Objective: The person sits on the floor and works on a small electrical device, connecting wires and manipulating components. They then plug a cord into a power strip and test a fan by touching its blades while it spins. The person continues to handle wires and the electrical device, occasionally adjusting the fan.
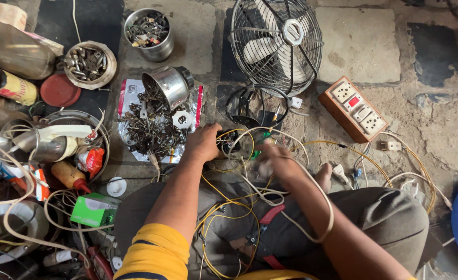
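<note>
Hands on a small wired part on the floor

Left hand (204, 142) fingers clamp a small black part (228, 141) amid yellow wires (229, 202); right hand (274, 162) is blurred, fingers unreadable. Far behind stands a fan (276, 41), left a spilled tin of screws (168, 85).

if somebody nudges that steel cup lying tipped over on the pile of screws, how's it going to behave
The steel cup lies on its side, so its round wall would probably let it roll. It looks thin-walled, likely light. More of the screws spilling from its mouth onto the foil sheet might scatter.
</note>
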